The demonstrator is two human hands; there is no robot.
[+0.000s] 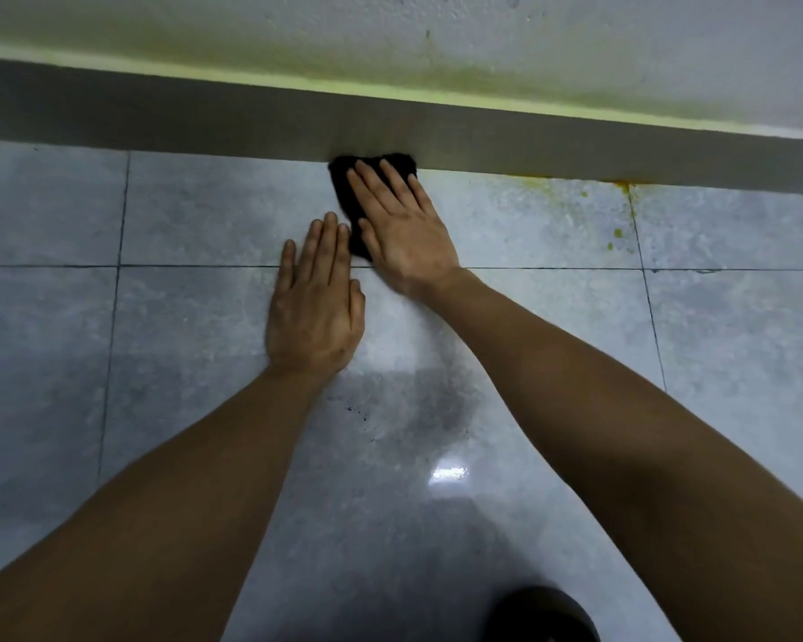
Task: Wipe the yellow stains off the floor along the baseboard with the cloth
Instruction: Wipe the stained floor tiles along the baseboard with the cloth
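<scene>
A dark cloth (344, 178) lies flat on the grey tiled floor, its far edge against the grey baseboard (205, 122). My right hand (404, 229) presses down on it with fingers spread flat, covering most of it. My left hand (318, 298) rests palm-down on the bare tile just left of and nearer than the cloth, fingers straight, holding nothing. Yellow stains (576, 190) speckle the floor along the baseboard to the right of the cloth, with an orange patch (624, 185) at the tile joint and two blobs (615, 238) nearer me.
The white wall (483, 48) above the baseboard carries a yellow-green smear. Small black specks (355, 412) dot the tile near my left forearm. A dark rounded object (541, 616) sits at the bottom edge. Glare (448, 474) reflects off the glossy floor.
</scene>
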